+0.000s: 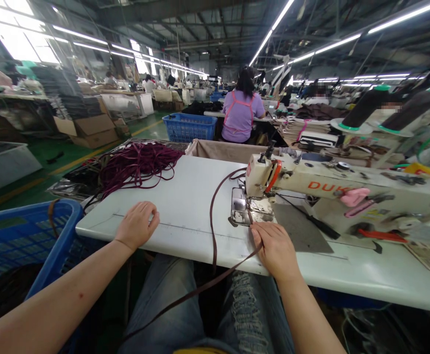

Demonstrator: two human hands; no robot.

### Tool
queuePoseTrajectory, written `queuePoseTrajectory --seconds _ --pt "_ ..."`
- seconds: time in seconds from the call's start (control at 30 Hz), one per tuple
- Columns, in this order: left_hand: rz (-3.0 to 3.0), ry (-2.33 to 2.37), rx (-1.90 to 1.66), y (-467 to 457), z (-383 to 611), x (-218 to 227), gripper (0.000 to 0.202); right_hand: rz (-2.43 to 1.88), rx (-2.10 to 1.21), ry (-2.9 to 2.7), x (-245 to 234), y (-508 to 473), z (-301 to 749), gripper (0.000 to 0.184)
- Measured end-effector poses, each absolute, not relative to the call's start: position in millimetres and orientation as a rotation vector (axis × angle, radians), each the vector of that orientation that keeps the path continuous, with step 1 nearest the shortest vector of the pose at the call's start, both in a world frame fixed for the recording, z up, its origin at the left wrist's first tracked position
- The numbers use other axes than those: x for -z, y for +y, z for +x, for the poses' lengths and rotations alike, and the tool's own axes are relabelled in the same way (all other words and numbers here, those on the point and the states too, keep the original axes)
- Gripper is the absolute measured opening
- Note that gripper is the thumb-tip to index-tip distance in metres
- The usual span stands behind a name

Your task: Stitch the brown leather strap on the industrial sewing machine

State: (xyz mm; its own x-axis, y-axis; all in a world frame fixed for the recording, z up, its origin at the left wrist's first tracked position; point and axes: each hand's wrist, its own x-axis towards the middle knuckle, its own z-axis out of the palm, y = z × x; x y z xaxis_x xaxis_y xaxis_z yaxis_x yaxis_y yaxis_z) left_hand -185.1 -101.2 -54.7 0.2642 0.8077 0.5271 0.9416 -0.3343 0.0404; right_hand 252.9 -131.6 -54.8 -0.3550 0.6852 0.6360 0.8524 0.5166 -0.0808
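Note:
A narrow dark brown strap (212,223) runs from the needle plate (241,209) of a cream sewing machine (310,189), loops over the white table (185,201) and drops into my lap. My right hand (275,248) lies on the table just in front of the needle plate, fingers pressing the strap there. My left hand (137,225) rests loosely curled on the table's left part, holding nothing, apart from the strap.
A tangled heap of maroon straps (137,164) lies at the table's far left corner. Blue baskets stand at my left (26,236) and farther back (188,127). A person in a purple top (241,110) sits ahead, back turned. Thread cones (369,105) stand right.

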Motion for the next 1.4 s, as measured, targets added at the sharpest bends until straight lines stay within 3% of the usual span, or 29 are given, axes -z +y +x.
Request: queuePoseTrajectory --seconds 0.53,0.73,0.97,1.23,1.4 --pt "-2.300 -1.699 0.679 -92.9 -181.0 55.0 0.008 -1.253 0.336 -2.163 55.8 -131.6 254.5 0.030" --pt "-2.608 -1.514 0.551 -56.9 -122.3 53.4 0.052 -1.240 0.363 -2.167 55.7 -130.7 254.9 0.032" --pt "-2.754 -1.421 0.546 13.6 -23.0 52.2 0.060 -1.220 0.380 -2.165 54.6 -130.1 255.5 0.030" --pt "-2.674 -1.522 0.655 83.4 21.3 56.9 0.071 -1.197 0.470 -2.158 53.9 -127.8 256.3 0.029" --pt "-2.727 -1.401 0.663 106.5 29.0 55.2 0.064 -1.188 0.470 -2.171 54.4 -126.2 258.0 0.026"
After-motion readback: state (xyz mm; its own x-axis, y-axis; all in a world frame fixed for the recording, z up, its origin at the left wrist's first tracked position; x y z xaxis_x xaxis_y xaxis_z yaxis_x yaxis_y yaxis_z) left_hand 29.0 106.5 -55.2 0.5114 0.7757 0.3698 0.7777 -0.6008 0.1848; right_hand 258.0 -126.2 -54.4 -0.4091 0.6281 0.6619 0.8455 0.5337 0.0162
